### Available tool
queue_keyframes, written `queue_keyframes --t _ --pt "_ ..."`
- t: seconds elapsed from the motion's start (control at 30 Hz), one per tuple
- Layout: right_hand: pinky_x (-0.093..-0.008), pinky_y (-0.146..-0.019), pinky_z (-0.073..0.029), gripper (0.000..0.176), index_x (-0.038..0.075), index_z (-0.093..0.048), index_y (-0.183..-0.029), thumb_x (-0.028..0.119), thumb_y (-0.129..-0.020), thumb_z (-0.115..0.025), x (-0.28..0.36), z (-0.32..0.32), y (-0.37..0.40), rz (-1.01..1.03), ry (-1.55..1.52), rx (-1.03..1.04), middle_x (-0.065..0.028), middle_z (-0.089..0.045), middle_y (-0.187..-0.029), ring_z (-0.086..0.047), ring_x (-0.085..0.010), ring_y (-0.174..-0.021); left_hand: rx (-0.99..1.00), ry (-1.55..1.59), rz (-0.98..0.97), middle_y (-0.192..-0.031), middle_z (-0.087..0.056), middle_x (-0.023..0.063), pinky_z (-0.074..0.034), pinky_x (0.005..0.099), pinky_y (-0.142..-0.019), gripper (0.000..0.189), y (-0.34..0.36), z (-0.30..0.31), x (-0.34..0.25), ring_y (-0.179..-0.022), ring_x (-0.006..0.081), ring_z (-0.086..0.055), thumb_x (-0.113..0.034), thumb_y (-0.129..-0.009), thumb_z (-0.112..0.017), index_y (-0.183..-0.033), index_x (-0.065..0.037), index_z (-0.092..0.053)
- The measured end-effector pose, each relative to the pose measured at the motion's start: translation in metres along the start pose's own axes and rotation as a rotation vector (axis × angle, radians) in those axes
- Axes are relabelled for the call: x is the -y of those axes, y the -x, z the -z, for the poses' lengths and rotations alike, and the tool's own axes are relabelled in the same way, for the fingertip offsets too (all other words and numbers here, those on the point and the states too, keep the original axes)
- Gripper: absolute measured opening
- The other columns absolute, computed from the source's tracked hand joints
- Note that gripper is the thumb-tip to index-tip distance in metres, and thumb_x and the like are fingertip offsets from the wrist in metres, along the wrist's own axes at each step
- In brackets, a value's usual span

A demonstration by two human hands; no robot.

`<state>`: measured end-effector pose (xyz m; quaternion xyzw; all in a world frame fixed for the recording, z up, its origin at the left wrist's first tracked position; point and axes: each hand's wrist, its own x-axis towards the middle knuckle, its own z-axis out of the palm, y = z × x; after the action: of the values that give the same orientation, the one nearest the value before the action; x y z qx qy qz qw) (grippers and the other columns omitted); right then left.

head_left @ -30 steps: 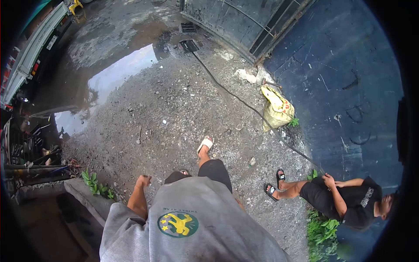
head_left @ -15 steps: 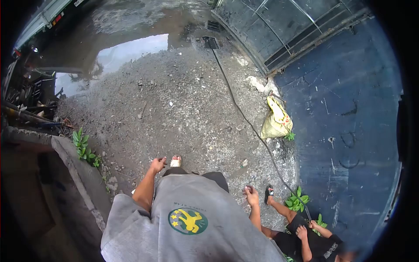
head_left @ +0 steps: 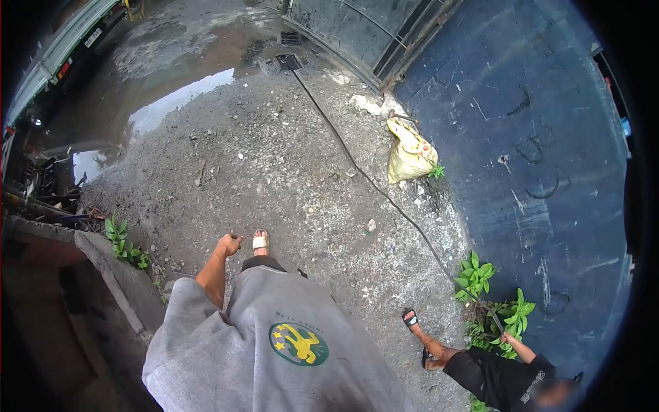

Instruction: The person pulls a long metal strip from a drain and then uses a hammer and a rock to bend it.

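Note:
My left hand [head_left: 230, 244] hangs in front of my grey shirt [head_left: 274, 309], over the gravel. Its fingers are loosely bent, and I see nothing in them. The sandal on my foot [head_left: 261, 240] is just to its right. My right hand is out of view. At the lower right, another person in black clothes [head_left: 491, 378] has a hand [head_left: 508, 338] at the near end of a long black hose or cable [head_left: 357, 168], which runs across the ground to a dark square opening [head_left: 288, 62].
A yellow sack [head_left: 412, 161] leans near the blue metal wall [head_left: 522, 172]. Leafy plants [head_left: 475, 276] grow along its base. A low concrete wall [head_left: 113, 275] borders the left. A puddle [head_left: 175, 99] and a parked truck [head_left: 68, 44] are farther ahead.
My view has shifted, and I have moved forward along the gravel. My right hand has gone out of view. The other person now shows farther right, still by the hose or cable.

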<state>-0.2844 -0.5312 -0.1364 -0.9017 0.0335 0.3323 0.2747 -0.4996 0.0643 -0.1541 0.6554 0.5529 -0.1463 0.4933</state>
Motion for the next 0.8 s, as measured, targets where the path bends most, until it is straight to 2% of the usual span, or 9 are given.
queue_keyframes --t 0.17,0.23,0.37,0.47,0.57,0.63,0.73,0.77,0.8 --pt "-0.0299 -0.066 -0.05 0.052 0.002 -0.051 -0.125 0.038 -0.09 -0.062 -0.024 0.004 0.053 -0.054 -0.124 0.054 -0.0114 -0.068 -0.095 -0.065 -0.0166 -0.079 0.11 0.042 -0.078 -0.099 -0.07 0.0133 -0.049 0.0349 -0.086 0.044 0.073 -0.074 -0.008 -0.096 0.026 -0.066 -0.037 -0.089 -0.054 -0.113 0.0 -0.064" --pt "-0.0299 -0.066 -0.05 0.053 0.002 -0.05 -0.125 0.039 -0.09 -0.062 -0.03 0.006 0.067 -0.077 -0.168 0.068 -0.0112 -0.068 -0.095 -0.065 -0.0164 -0.078 0.072 -0.112 -0.256 -0.103 -0.069 0.0132 -0.05 0.0347 -0.084 0.042 0.121 -0.098 -0.021 -0.095 0.0253 -0.066 -0.035 -0.088 -0.056 -0.113 -0.002 -0.064" --pt "-0.0299 -0.064 -0.05 0.053 0.001 -0.05 -0.126 0.039 -0.09 -0.061 -0.025 0.014 0.069 -0.081 -0.227 0.102 -0.0106 -0.068 -0.095 -0.064 -0.0161 -0.077 0.129 -0.284 -0.342 -0.107 -0.067 0.0175 -0.048 0.0355 -0.09 0.037 0.189 -0.107 -0.048 -0.102 0.0287 -0.064 -0.033 -0.086 -0.06 -0.111 -0.007 -0.066" --pt "-0.0299 -0.063 -0.049 0.054 0.001 -0.049 -0.126 0.04 -0.09 -0.061 -0.011 0.007 0.062 -0.08 -0.289 0.13 -0.0102 -0.068 -0.094 -0.064 -0.0159 -0.076 0.134 -0.162 -0.309 -0.108 -0.066 0.0182 -0.047 0.0359 -0.093 0.038 0.167 -0.116 -0.023 -0.104 0.0295 -0.063 -0.034 -0.085 -0.061 -0.111 -0.007 -0.067" --pt "-0.0301 -0.061 -0.049 0.054 0.001 -0.048 -0.126 0.04 -0.09 -0.06 0.001 0.004 0.037 -0.054 -0.42 0.125 -0.0094 -0.068 -0.094 -0.064 -0.016 -0.076 0.208 -0.223 -0.228 -0.109 -0.066 0.0181 -0.047 0.0364 -0.093 0.041 0.143 -0.11 -0.012 -0.104 0.0297 -0.062 -0.037 -0.085 -0.06 -0.114 -0.007 -0.065" --pt "-0.0297 -0.057 -0.049 0.052 0.001 -0.049 -0.125 0.04 -0.091 -0.058 0.004 0.006 0.023 -0.002 -0.545 0.094 -0.0086 -0.069 -0.093 -0.065 -0.0161 -0.076 0.174 -0.268 -0.203 -0.109 -0.066 0.0179 -0.047 0.0362 -0.093 0.043 0.137 -0.103 -0.011 -0.105 0.0294 -0.062 -0.038 -0.085 -0.06 -0.115 -0.007 -0.065" --pt "-0.0316 -0.062 -0.048 0.051 0.003 -0.046 -0.127 0.041 -0.093 -0.054 -0.003 0.01 0.027 -0.03 -0.483 0.132 -0.0075 -0.067 -0.098 -0.065 -0.016 -0.078 0.145 -0.295 -0.194 -0.107 -0.067 0.0168 -0.047 0.0357 -0.093 0.047 0.133 -0.096 -0.008 -0.105 0.028 -0.063 -0.041 -0.085 -0.059 -0.116 -0.006 -0.064" --pt "-0.0302 -0.055 -0.048 0.048 0.003 -0.049 -0.125 0.037 -0.091 -0.058 -0.011 0.007 0.029 -0.07 -0.49 0.121 -0.0092 -0.069 -0.092 -0.066 -0.0175 -0.072 0.125 -0.243 -0.205 -0.104 -0.068 0.0154 -0.048 0.0348 -0.09 0.047 0.13 -0.097 -0.005 -0.1 0.0251 -0.064 -0.04 -0.086 -0.059 -0.117 -0.004 -0.062" --pt "-0.0303 -0.055 -0.048 0.048 0.003 -0.05 -0.124 0.037 -0.091 -0.058 -0.02 0.004 0.034 -0.094 -0.444 0.141 -0.0093 -0.069 -0.092 -0.066 -0.0177 -0.072 0.105 -0.19 -0.215 -0.101 -0.069 0.0141 -0.049 0.034 -0.088 0.048 0.128 -0.098 -0.001 -0.096 0.0223 -0.065 -0.038 -0.087 -0.059 -0.118 -0.002 -0.061"
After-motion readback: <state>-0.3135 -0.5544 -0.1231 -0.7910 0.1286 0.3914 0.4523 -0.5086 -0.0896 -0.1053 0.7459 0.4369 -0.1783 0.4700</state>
